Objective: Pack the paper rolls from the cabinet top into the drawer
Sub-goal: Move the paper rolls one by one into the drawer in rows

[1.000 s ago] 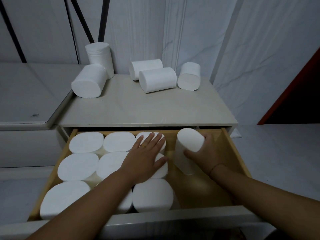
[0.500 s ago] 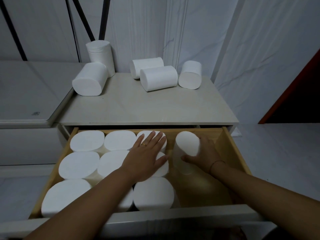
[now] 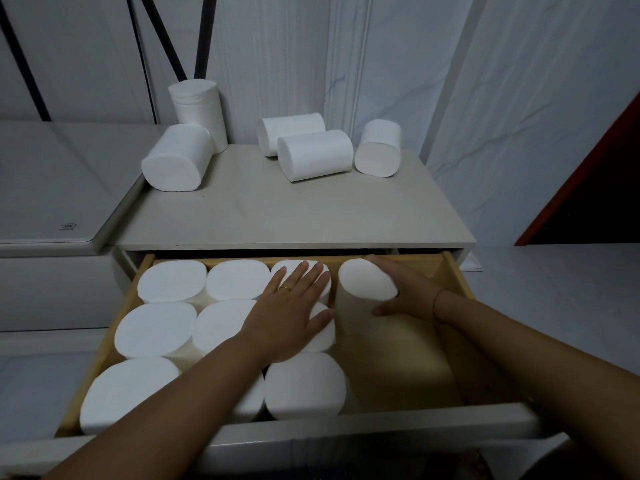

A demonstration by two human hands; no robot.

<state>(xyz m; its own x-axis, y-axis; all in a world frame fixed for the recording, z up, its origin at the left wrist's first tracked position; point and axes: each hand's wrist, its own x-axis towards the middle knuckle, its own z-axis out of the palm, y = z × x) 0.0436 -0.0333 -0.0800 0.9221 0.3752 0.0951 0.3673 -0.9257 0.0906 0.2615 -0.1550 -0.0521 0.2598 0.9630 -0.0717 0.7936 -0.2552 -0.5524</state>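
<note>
Head view: right hand (image 3: 412,296) grips a roll (image 3: 360,306), long axis seemingly near-vertical, in the drawer (image 3: 457,282); left hand (image 3: 291,317) lies flat.

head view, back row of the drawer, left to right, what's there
corner roll → second roll → third roll, under the left hand → fourth roll, gripped by the right hand → drawer wall

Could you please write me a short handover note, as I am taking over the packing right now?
Left hand: open, resting flat on the packed rolls in the drawer.
Right hand: grips a roll standing at the drawer's back, right of the packed block.
Done: three rows of three stand packed at the left, partly hidden by the left arm.
To do: release this roll, then move the five rolls on the cabinet top into the bare right side.
</note>
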